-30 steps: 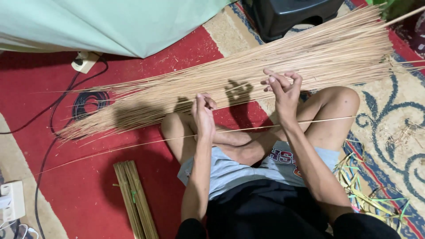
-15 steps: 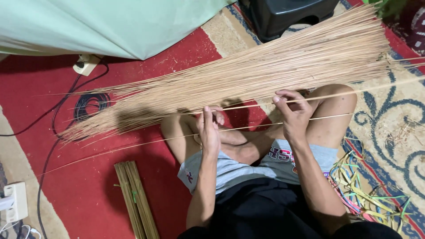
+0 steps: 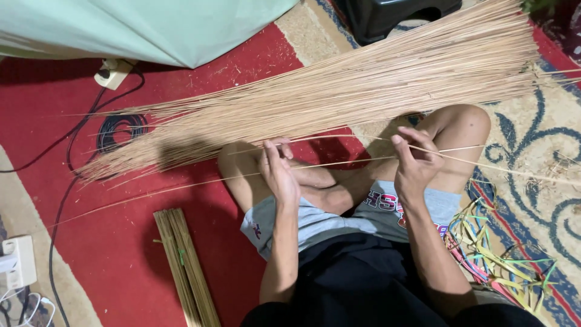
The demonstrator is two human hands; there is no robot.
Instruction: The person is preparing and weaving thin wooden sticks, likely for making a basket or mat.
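I sit cross-legged on a red carpet (image 3: 121,254). A big fan of long thin tan sticks (image 3: 339,91) lies across the floor in front of my knees. My left hand (image 3: 278,172) pinches thin sticks (image 3: 339,162) that run left and right over my legs. My right hand (image 3: 414,163) grips the same thin sticks further right; their ends stretch past my right knee. Both hands are above my lap, just clear of the big pile.
A tied bundle of flat bamboo strips (image 3: 184,266) lies by my left thigh. Coloured plastic strips (image 3: 502,260) are heaped at my right. A black stool (image 3: 393,15), green cloth (image 3: 151,24), coiled cable (image 3: 118,130) and power strips (image 3: 18,260) surround the carpet.
Both hands have drawn back from the big pile toward my lap, pulling a few thin sticks out with them.
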